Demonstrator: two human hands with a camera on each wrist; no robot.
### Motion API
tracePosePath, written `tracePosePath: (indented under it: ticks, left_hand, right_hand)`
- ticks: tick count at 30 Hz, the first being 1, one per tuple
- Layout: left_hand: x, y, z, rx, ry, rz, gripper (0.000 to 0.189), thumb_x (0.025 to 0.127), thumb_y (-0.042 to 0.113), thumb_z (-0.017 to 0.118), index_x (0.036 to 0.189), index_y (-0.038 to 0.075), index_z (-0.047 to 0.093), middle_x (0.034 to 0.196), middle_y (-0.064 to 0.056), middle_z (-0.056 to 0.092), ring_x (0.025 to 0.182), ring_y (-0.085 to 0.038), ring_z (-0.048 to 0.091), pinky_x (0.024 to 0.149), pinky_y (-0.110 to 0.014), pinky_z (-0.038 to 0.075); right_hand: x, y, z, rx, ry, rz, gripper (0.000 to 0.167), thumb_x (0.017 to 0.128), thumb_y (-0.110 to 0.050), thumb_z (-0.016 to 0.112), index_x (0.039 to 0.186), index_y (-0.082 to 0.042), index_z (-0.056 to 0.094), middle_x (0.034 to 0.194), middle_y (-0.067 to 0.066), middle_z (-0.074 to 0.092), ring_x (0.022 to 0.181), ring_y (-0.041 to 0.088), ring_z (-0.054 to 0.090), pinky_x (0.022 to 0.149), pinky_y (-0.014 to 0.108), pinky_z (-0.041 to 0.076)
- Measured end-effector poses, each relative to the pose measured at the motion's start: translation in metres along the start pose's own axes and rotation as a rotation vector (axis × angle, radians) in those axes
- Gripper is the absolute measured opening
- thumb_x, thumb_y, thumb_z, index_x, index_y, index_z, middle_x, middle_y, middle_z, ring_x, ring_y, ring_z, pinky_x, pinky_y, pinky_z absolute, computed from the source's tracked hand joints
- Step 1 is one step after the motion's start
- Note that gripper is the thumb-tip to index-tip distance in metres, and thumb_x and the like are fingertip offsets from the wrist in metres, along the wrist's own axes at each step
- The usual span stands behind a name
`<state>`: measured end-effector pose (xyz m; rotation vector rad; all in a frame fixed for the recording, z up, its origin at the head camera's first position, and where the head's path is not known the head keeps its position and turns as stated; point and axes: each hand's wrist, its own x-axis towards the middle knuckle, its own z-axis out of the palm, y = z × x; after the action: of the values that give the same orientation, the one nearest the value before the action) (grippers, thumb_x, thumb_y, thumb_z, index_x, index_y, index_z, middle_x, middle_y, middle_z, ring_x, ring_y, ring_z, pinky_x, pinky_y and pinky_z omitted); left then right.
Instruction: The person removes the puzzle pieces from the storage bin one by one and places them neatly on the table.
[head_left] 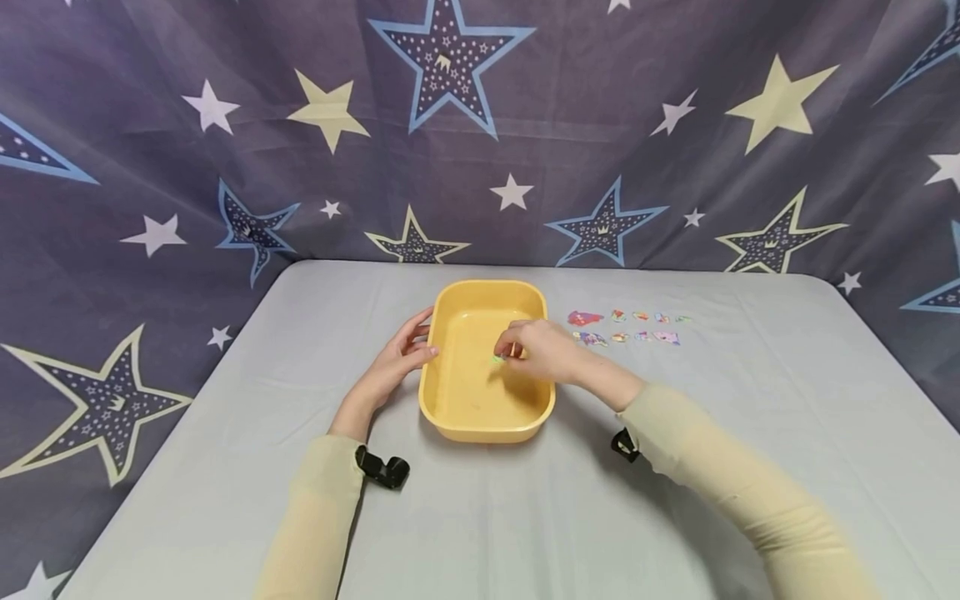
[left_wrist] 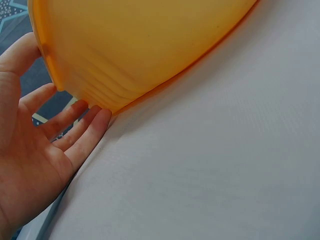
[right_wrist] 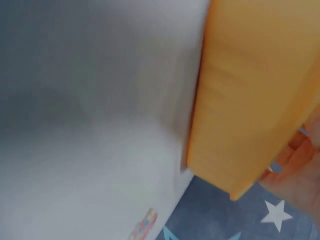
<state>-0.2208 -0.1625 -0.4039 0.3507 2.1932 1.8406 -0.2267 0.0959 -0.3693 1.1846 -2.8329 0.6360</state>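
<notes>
A yellow plastic basin stands on the cloth-covered table. My left hand is at its left side, fingers extended against the outer wall and thumb at the rim; the left wrist view shows these fingers touching the basin wall. Inside the basin, my right hand pinches a small green-tinted piece, mostly covered by the fingertips. In the right wrist view the basin's side hides those fingertips, with part of the hand visible beyond the rim.
Right of the basin, several small colourful flat pieces like stickers lie in two rows, among them a red one and a pink one. A dark star-patterned curtain hangs behind the grey table cover.
</notes>
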Motion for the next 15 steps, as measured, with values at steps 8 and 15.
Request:
tracePosePath:
  ticks: [8,15]
  left_hand:
    - [0.001,0.0,-0.001,0.0,0.004,-0.008,0.067,0.086,0.015,0.055,0.145,0.02,0.024,0.137,-0.016,0.037,0.111,-0.025,0.047,0.084,-0.029,0.046]
    - [0.002,0.001,0.0,0.002,0.005,-0.011,0.067,0.086,0.015,0.055,0.145,0.019,0.024,0.137,-0.018,0.036,0.113,-0.027,0.046,0.083,-0.029,0.046]
  right_hand:
    - [-0.009,0.012,-0.025,-0.012,0.078,0.013,0.016,0.078,-0.006,0.061,0.092,-0.011,0.069,0.085,-0.003,0.064,0.076,0.011,0.059,0.065,0.022,0.048]
    - [-0.027,0.028,-0.04,-0.05,0.134,0.039,0.017,0.077,-0.007,0.062,0.092,-0.01,0.069,0.084,-0.002,0.063,0.077,0.01,0.059,0.066,0.025,0.048]
